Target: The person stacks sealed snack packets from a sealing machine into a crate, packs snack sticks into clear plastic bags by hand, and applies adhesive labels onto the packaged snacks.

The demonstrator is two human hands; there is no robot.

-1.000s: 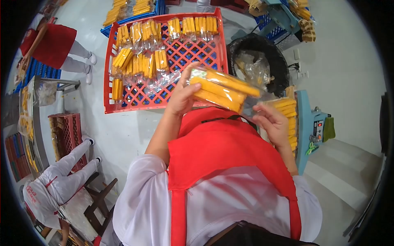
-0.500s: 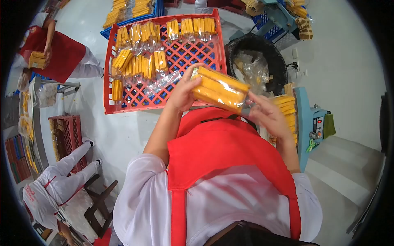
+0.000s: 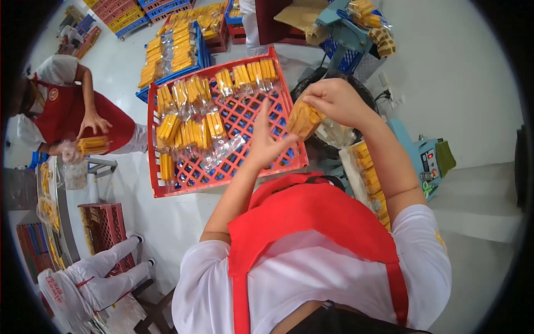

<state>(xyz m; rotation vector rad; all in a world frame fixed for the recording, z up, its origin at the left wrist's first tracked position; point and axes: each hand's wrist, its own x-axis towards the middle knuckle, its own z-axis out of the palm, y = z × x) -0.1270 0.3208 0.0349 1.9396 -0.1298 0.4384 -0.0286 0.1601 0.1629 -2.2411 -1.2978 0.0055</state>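
Note:
My right hand (image 3: 339,104) pinches the upper end of a clear plastic pack of orange-yellow sticks (image 3: 304,120), held tilted above the right edge of the red crate. Left of the pack, my left hand (image 3: 268,139) is open with fingers stretched and thumb out toward the pack's lower end; whether the thumb touches it I cannot tell. Below both hands lies the red crate (image 3: 222,182) with a lattice bottom. Several similar packs (image 3: 191,133) stand in rows in its left and far parts, and a flat clear wrapper (image 3: 222,153) lies near the front.
At right stands a blue-green machine (image 3: 414,150) beside a row of yellow packs (image 3: 364,158). A black-lined bin (image 3: 361,92) sits behind my right forearm. Blue crates (image 3: 204,55) with more packs are at the back. A co-worker in a red apron (image 3: 67,111) handles a pack at left.
The pack went from lying across both hands to hanging in my right hand, farther forward. My left hand has let go and spread its fingers. The view has shifted, showing more of the back.

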